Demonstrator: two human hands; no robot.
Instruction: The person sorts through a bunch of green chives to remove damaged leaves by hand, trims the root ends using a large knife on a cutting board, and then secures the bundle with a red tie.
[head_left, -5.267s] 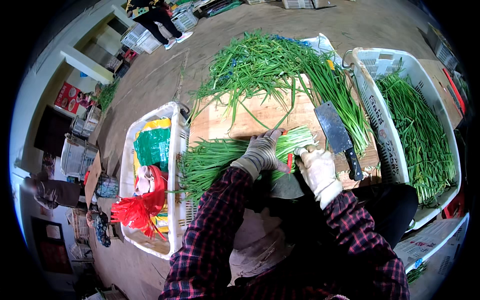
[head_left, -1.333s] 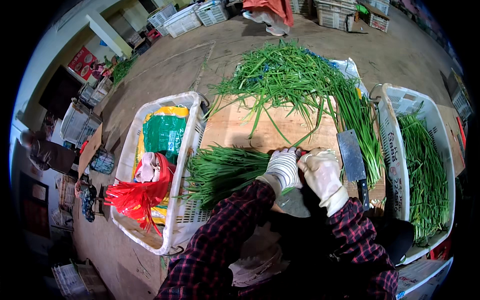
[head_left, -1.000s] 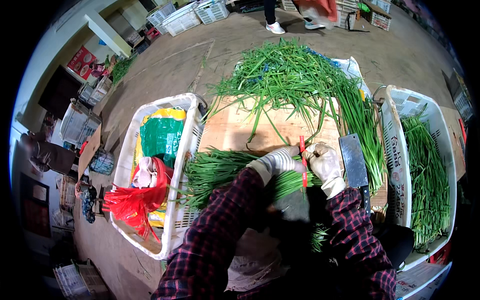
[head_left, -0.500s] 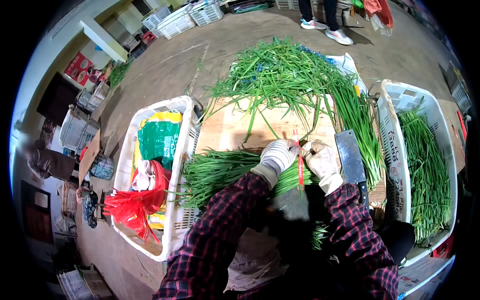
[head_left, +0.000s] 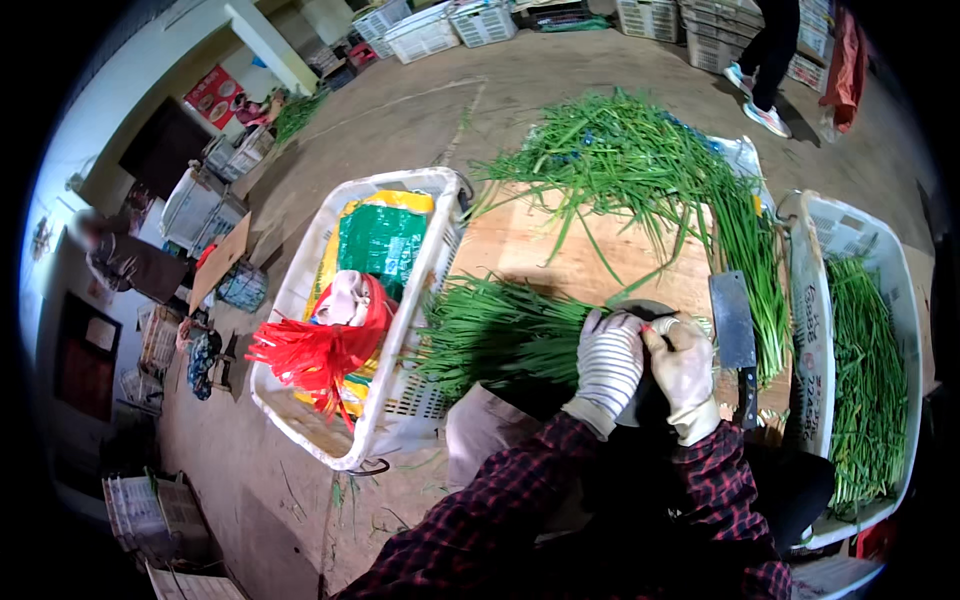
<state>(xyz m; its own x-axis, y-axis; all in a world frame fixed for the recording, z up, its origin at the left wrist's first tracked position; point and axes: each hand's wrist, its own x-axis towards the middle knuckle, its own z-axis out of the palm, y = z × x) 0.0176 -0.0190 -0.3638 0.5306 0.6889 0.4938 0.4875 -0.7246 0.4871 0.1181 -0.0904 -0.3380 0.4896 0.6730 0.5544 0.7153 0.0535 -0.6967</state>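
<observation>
A bunch of long green chives [head_left: 505,335] lies across the near side of the wooden board [head_left: 640,245], leafy ends to the left. My left hand [head_left: 610,365], in a striped glove, is closed at the bunch's right end. My right hand [head_left: 683,370], in a pale glove, pinches right beside it. A little of a red plastic strip [head_left: 650,326] shows between the fingertips of both hands; the rest of the strip is hidden. To the right of my right hand lies a cleaver [head_left: 733,320] with a black handle.
Loose chives [head_left: 620,145] are heaped at the board's far side. At left, a white crate [head_left: 285,345] holds packages and a bundle of red strips [head_left: 325,350]. Another white crate [head_left: 815,330] with chives stands at right. A person's legs [head_left: 775,60] are at the far right.
Both hands, still together, have come nearer to me along with the bunch's tied end. The red strip, upright before, is now mostly hidden. My view has swung left; the far person's feet have shifted.
</observation>
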